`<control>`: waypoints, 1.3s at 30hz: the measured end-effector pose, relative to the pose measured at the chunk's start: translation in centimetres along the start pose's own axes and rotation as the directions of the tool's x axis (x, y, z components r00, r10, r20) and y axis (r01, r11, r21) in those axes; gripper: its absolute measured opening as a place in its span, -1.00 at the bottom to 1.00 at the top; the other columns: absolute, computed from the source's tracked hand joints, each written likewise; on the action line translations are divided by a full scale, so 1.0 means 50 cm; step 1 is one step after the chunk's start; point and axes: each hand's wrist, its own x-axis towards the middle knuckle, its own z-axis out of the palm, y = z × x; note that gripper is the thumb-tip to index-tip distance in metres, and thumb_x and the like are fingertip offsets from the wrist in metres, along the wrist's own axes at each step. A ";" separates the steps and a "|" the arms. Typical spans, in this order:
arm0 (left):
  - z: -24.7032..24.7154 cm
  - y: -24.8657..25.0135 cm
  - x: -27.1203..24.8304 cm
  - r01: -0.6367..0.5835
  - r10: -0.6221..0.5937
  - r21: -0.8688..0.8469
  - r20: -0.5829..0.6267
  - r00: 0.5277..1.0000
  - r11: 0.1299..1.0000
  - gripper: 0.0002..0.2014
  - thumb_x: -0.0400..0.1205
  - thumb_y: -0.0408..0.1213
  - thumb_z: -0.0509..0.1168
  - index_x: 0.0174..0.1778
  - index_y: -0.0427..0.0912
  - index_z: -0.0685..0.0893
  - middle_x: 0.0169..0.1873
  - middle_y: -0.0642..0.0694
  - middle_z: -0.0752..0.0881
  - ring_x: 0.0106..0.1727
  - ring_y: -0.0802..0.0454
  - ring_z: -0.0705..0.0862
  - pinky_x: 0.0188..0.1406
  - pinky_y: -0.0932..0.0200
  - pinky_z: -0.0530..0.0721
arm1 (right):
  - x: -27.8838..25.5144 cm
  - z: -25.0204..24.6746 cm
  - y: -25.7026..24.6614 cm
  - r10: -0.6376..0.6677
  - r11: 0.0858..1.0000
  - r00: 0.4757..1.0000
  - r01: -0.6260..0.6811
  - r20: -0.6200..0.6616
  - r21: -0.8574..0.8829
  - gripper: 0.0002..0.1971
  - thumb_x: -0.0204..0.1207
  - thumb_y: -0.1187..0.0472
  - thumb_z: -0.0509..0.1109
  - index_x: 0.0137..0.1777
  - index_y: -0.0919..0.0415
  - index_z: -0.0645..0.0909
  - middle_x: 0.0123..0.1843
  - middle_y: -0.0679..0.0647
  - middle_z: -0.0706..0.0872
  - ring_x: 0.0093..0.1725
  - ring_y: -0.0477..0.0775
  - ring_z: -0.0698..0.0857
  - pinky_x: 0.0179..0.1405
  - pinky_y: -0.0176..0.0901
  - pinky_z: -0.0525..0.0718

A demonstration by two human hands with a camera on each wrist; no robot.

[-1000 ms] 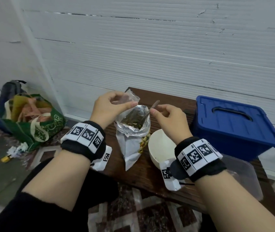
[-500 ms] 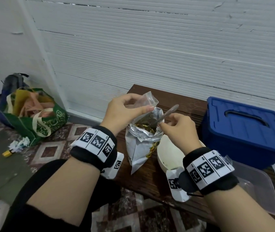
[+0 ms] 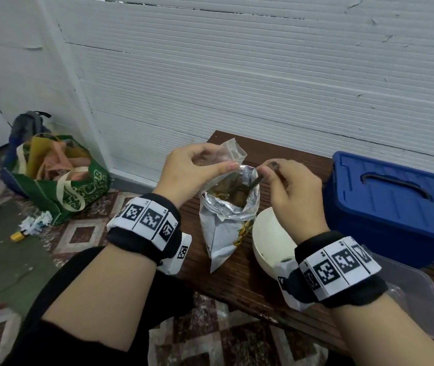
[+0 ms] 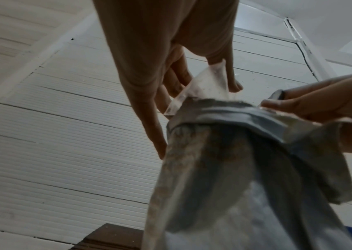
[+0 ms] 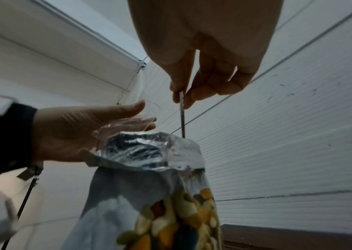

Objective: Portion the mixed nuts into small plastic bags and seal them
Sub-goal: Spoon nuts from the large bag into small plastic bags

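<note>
A foil nut pouch [image 3: 223, 225] stands open on the brown table [image 3: 237, 283], its silver mouth turned up and mixed nuts visible inside. My left hand [image 3: 197, 170] pinches a small clear plastic bag [image 3: 230, 151] right at the pouch's left rim; the small clear bag [image 4: 202, 84] shows between thumb and fingers. My right hand [image 3: 287, 186] pinches the handle of a metal spoon [image 5: 182, 115], whose bowl is down inside the pouch [image 5: 149, 169] and hidden. The pouch's printed nut picture [image 5: 181, 219] faces the right wrist view.
A white bowl [image 3: 266, 239] sits just right of the pouch under my right wrist. A blue lidded bin [image 3: 392, 202] fills the table's right side, a clear plastic lid [image 3: 416, 299] in front of it. A green tote [image 3: 60, 180] lies on the floor at left.
The spoon has gone from slanting out of the pouch to nearly upright, deeper inside it. My right hand moved over the pouch mouth. The left hand keeps its grip on the small bag.
</note>
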 end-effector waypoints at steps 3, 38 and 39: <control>0.000 0.000 -0.005 0.013 -0.013 0.028 0.019 1.000 1.000 -0.62 0.16 0.09 0.57 -0.15 0.09 0.77 -0.12 0.09 0.81 -0.01 0.21 0.76 0.14 0.15 0.72 | -0.009 0.019 -0.002 0.002 1.000 0.994 0.001 0.112 -0.025 -0.73 0.59 0.11 0.26 -0.16 0.23 0.73 -0.26 0.04 0.74 -0.18 0.09 0.64 -0.12 0.04 0.56; -0.035 -0.004 0.008 -0.145 0.000 0.505 0.275 0.961 0.851 -0.53 0.31 0.00 0.61 0.15 0.16 0.74 -0.11 0.33 0.66 -0.06 0.48 0.55 -0.18 0.70 0.40 | 0.066 -0.054 0.018 0.680 0.716 0.716 -0.602 -0.159 0.353 -0.72 0.63 0.21 0.25 -0.29 0.00 0.67 -0.60 -0.16 0.66 -0.14 0.00 0.69 0.19 0.09 0.65; -0.031 -0.004 0.007 -0.150 0.001 0.512 0.279 0.960 0.846 -0.53 0.31 0.00 0.61 0.14 0.16 0.75 -0.10 0.30 0.68 -0.07 0.47 0.56 -0.16 0.69 0.41 | 0.067 -0.050 0.016 0.680 0.715 0.719 -0.607 -0.144 0.347 -0.72 0.64 0.21 0.24 -0.26 0.02 0.68 -0.57 -0.14 0.67 -0.17 -0.03 0.67 0.16 0.04 0.66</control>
